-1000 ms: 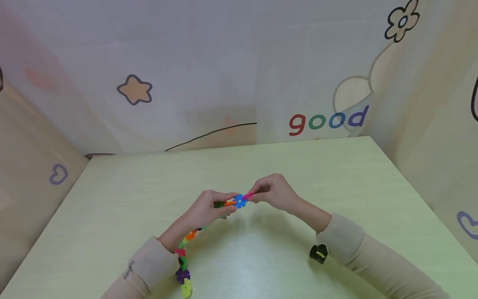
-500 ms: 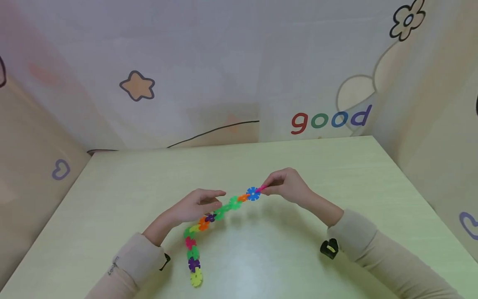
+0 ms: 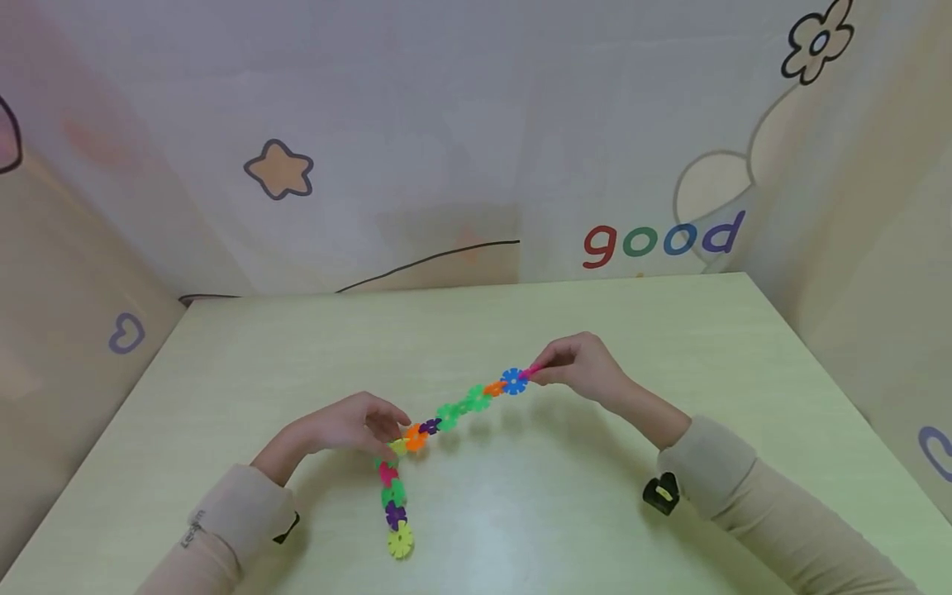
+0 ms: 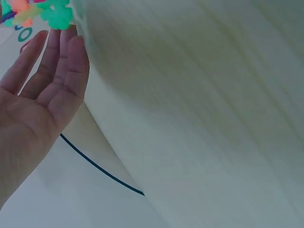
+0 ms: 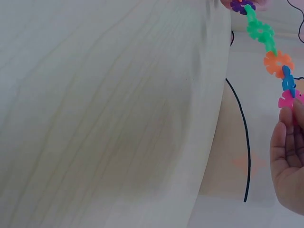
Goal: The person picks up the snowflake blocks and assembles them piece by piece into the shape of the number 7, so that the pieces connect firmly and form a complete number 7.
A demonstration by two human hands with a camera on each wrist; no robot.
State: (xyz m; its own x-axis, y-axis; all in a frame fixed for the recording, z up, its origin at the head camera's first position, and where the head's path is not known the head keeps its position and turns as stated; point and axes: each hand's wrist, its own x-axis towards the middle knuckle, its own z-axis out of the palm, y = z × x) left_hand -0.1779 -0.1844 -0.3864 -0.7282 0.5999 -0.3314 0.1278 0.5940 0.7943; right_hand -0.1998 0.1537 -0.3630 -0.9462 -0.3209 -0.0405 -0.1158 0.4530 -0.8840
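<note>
A chain of interlocking plastic snowflake discs (image 3: pixel 447 416) in several colours bends across the middle of the table in the head view. At its far right end my right hand (image 3: pixel 583 368) pinches a pink disc (image 5: pixel 287 100) between thumb and fingers, beside a blue disc (image 3: pixel 514 381). My left hand (image 3: pixel 353 427) is at the bend, its fingers loosely curved around the yellow and green discs; in the left wrist view its fingers look relaxed, just under a green disc (image 4: pixel 58 15). Toward the front hangs or lies the tail, ending in a yellow disc (image 3: pixel 400 540).
A pale wood-grain table (image 3: pixel 595 318) lies under both hands. Behind it rises a printed cloth (image 3: pixel 446 124) with a star and the word "good". Cloth walls stand at both sides. Dark wrist devices (image 3: pixel 661 493) show at the cuffs.
My left hand has let go near the blue disc and slid left and down along the chain to its bend. The right hand has drawn the pink end right and slightly up.
</note>
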